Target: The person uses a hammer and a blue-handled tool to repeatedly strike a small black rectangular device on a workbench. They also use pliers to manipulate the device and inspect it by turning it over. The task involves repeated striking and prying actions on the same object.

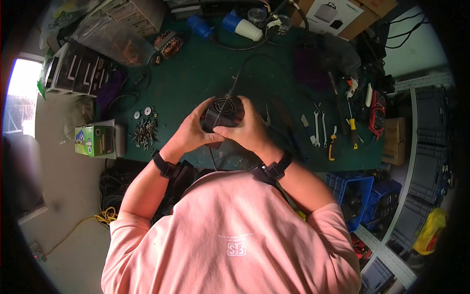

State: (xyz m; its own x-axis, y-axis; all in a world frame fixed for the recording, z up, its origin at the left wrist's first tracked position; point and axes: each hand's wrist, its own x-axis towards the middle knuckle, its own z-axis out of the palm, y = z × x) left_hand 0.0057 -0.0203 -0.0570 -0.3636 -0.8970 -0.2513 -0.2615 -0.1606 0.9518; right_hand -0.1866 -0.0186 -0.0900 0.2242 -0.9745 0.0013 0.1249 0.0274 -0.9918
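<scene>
the boxy device (229,105) is black, as are the wristbands (167,170). the worktable (186,78) is dark green; the shirt (205,220) is pale pink with white print. at the far side, one plug (199,26) shows blue and another connector (242,26) pairs blue with white. to the left, a small carton (87,142) is mostly green, two discs (148,110) white. to the right, the spanners (317,130) are silvery, a screwdriver (353,132) has a yellow handle, and the meter (378,112) mixes red with black. near right, a crate (363,196) is blue; near left, a cable (105,216) is yellow.
</scene>
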